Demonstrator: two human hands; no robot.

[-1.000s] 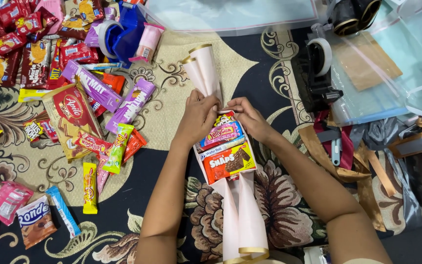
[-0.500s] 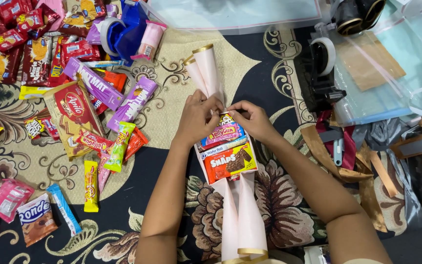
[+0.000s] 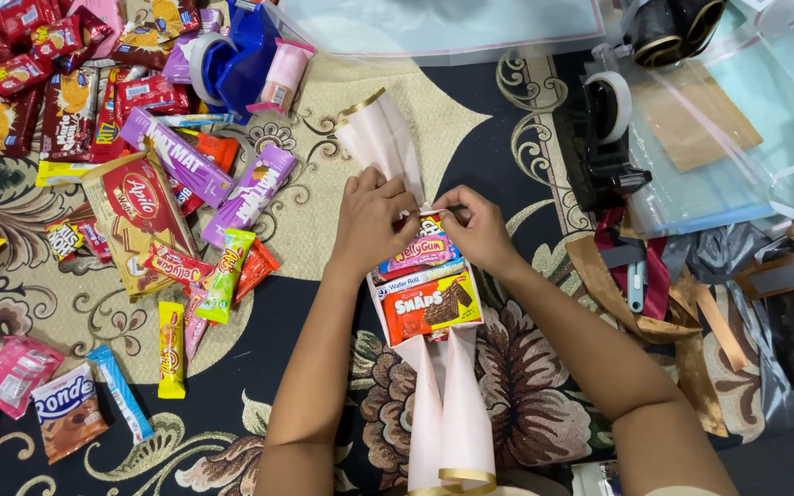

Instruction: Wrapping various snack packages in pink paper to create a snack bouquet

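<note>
My left hand (image 3: 371,220) and my right hand (image 3: 475,225) meet over a long pale pink ribbon with gold edging (image 3: 383,138) that lies lengthwise on the carpet. Both pinch a small thin strip, seemingly tape, at the top edge of a pink gum packet (image 3: 415,253). Below it lies an orange wafer packet (image 3: 426,308), also on the ribbon. The ribbon's lower end (image 3: 457,413) runs toward me between my forearms.
Several snack packets (image 3: 140,202) are spread over the patterned carpet (image 3: 323,230) at left. A blue tape dispenser (image 3: 232,60) sits at top left, a black one (image 3: 608,129) at right. Clear plastic bags (image 3: 709,138) and brown ribbons (image 3: 654,303) lie at right.
My fingertips have closed in together at the top edge of the gum packet. The packets and ribbon have stayed in place.
</note>
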